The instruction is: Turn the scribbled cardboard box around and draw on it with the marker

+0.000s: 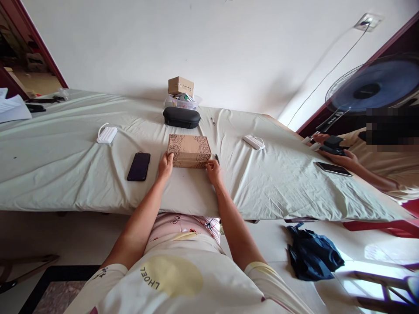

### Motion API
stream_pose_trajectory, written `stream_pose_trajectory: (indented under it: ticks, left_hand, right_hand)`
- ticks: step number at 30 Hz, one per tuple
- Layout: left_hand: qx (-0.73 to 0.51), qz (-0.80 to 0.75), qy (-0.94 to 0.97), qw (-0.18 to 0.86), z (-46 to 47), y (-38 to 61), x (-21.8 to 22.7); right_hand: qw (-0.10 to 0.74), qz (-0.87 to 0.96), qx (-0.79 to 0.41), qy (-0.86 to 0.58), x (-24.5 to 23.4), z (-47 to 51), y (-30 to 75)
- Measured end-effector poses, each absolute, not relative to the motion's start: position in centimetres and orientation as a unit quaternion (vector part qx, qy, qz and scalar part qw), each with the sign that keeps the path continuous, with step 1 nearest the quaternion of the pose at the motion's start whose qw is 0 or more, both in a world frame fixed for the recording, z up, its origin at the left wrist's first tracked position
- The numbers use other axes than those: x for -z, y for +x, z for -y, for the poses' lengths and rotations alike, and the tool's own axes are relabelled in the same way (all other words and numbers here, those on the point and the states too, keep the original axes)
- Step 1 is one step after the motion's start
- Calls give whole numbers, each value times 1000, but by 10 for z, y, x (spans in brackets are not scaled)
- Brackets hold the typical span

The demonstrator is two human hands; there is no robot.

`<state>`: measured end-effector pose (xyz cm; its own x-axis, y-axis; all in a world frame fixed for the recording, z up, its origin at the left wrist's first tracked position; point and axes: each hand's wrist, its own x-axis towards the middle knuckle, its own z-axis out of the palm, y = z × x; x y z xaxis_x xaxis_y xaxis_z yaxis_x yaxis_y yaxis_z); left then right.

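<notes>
A brown cardboard box (189,147) with dark looping flower-like line patterns sits on the cloth in front of me. My left hand (166,165) grips its left front corner, thumb against the front side. At the right front corner, my right hand (214,170) has its fingers closed on the box's edge. A small dark pen-like piece (216,158) shows just beyond the right fingers; whether the hand holds it or it lies behind cannot be made out. Left of the box lies a black phone (139,166).
Behind the box are a black zip case (181,117), a clear plastic tub (176,104) and a small carton (180,85). White corded blocks (107,135) lie on both sides. At right, another person's hands (343,157) hold a dark object near a phone (334,168) and a fan (369,89).
</notes>
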<state>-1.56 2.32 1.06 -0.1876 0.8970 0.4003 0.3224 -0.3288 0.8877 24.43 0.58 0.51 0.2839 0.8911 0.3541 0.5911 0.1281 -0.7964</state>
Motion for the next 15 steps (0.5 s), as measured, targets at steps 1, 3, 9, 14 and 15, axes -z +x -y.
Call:
stream_pose_trajectory:
  ticks: [1,3,9,14,15]
  left_hand:
    - [-568,-522,585,251,-24,-16,-10]
    - [-568,-524,584,249,-25,-17,-9]
    - [-554,-558,568,244,-30,-19,-3]
    - [-569,-547,567,238,-31,-20,-1]
    - [-569,-546,565,240,-31,-19,-1]
  right_hand:
    - [460,586,-149,-650,-4,-6,245]
    - [424,605,-129,-661,0,-7,247]
    - [437,626,-89,-639,9,-9,249]
    - [468,610,-84,-634,3,-9,245]
    - [474,606,-82,-634,2,-9,243]
